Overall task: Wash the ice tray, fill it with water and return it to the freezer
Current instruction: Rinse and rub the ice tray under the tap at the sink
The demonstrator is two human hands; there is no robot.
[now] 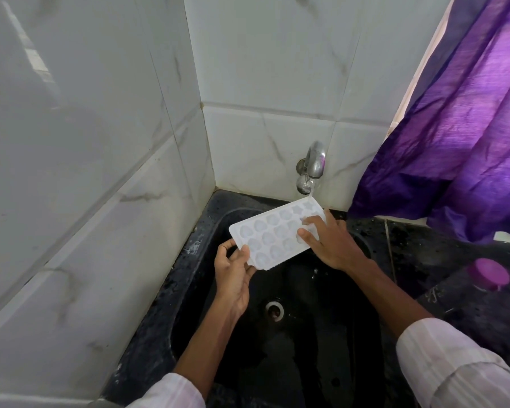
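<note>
One ice tray [273, 235]: axis 8–2 o'clock.
Left hand [233, 275]: grips 8 o'clock end.
Right hand [333, 245]: spread flat, 2 o'clock end.

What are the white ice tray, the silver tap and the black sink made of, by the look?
White ice tray: probably thin moulded plastic, matt, slightly translucent at its cups. Curved silver tap: likely chromed metal, shiny with bright reflections. Black speckled sink: perhaps granite or stone composite, given pale flecks and dull sheen; which, I cannot tell.
</note>
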